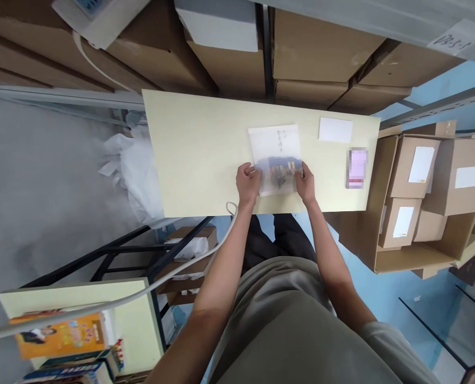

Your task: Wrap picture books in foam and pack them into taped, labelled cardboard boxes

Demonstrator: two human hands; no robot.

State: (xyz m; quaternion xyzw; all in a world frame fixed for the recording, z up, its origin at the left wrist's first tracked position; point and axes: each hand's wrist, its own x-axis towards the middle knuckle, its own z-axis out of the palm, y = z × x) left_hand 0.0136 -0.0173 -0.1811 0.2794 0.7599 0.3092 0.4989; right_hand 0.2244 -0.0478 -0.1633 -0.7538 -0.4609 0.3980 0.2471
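Observation:
A book [278, 143] with a pale cover, dark vertical lettering and a blue-and-brown picture on its lower half lies at the middle of the cream table [197, 154]. It looks slightly hazy, perhaps from a clear wrapper. My left hand [248, 185] is closed at the book's left edge, its fingers curled and partly hidden. At the right edge my right hand [305, 184] grips with the thumb on the cover and the fingers mostly out of sight. To the right lie a white card [335, 130] and a blurred pink item [356, 168].
Cardboard boxes [309, 48] line the shelf behind the table. An open carton [417, 261] holding smaller boxes stands at the right. A white cable [181, 265] passes by my left forearm. Books [61, 336] lie on a lower-left stand; white plastic [139, 170] hangs left.

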